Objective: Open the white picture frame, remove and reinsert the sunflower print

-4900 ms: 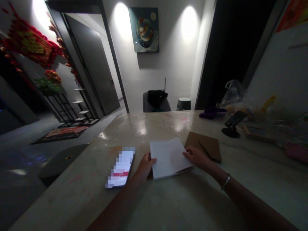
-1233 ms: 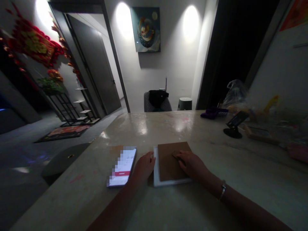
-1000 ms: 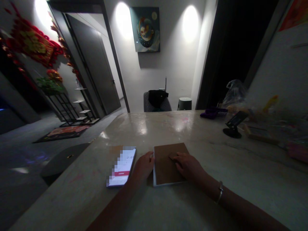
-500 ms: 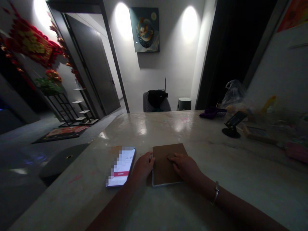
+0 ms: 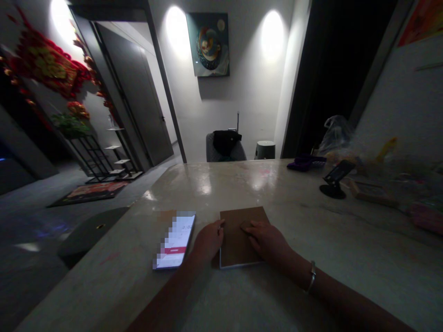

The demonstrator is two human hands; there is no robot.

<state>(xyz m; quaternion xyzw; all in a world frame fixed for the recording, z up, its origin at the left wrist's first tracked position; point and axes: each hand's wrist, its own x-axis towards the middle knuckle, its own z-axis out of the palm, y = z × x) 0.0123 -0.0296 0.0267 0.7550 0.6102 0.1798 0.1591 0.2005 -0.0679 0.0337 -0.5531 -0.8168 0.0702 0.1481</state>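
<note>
A brown-covered notebook (image 5: 235, 249) lies closed on the table, with pale page edges along its near side. My left hand (image 5: 210, 240) is closed at its left edge, thumb and fingertips on the border of the cover. On top of the cover rests my right hand (image 5: 268, 240), its fingers curled together. A small brownish shape shows at those fingertips, too dim to name. Left of my left hand lies a phone (image 5: 176, 249) with a lit screen, partly pixelated.
The stone-topped table (image 5: 294, 221) stretches ahead. At its right stand a black phone stand (image 5: 334, 184), a purple item (image 5: 304, 162), a wooden frame (image 5: 374, 191) and a clear plastic bag (image 5: 335, 133). A chair (image 5: 226, 145) stands at the far side, a dark stool (image 5: 93, 230) at the left.
My left thumb and fingertips have shifted slightly up and right onto the notebook's edge. The right hand and the notebook stay almost where they were.
</note>
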